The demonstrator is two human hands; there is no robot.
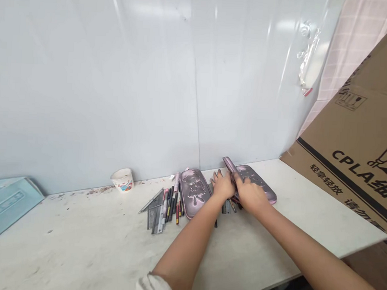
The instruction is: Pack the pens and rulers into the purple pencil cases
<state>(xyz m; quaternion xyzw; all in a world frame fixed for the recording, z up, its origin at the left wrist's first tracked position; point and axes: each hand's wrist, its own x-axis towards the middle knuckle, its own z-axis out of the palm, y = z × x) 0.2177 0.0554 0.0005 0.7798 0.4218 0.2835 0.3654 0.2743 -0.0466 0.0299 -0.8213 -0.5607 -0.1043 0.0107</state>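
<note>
Two pink pencil cases lie near the wall on a white table. The left pencil case is closed, with a raised bear figure on its lid. The right pencil case has its lid tilted up. My left hand rests with fingers spread on pens between the two cases. My right hand lies on the right case, its fingers curled at the lid's edge. A row of pens and rulers is spread out left of the closed case.
A small paper cup stands by the wall at the left. A light blue flat box leans at the far left. A large cardboard box borders the table's right side. The table's front edge runs lower right.
</note>
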